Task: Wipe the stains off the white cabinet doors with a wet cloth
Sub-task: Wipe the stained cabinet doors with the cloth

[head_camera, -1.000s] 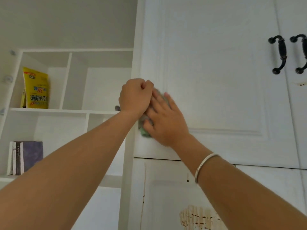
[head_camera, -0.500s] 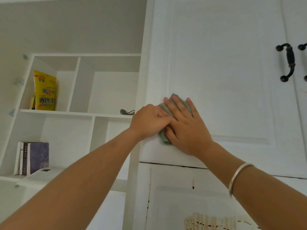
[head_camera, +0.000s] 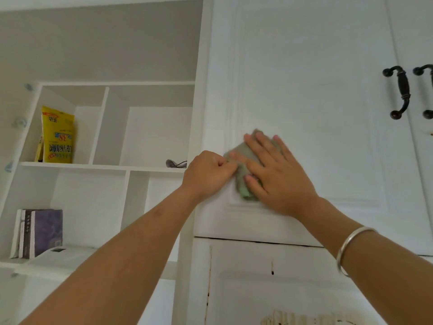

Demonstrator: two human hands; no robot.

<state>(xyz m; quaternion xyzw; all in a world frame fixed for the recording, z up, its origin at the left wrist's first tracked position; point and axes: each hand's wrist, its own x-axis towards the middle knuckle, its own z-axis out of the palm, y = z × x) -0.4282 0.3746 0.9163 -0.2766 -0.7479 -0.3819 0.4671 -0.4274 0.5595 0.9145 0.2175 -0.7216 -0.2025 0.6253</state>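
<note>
Ref: upper cabinet door (head_camera: pixel 316 90). L of door, on open shelves: yellow packet (head_camera: pixel 58 134), books (head_camera: pixel 39 232) lower. Left hand (head_camera: pixel 207 174) at door's L edge, fingers curled, touching green-grey cloth (head_camera: pixel 244 150); pinch can't be confirmed. Cloth sits at door's lower-L panel corner. Right hand (head_camera: pixel 276 177) flat, fingers spread, pressing cloth to door. Black handle (head_camera: pixel 398 92) at door's R edge.

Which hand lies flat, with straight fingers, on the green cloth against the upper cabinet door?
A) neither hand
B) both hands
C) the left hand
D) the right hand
D: the right hand lies flat with straight fingers on the green cloth, pressing it to the upper cabinet door, while the left hand is curled at the cloth's left edge.
</note>
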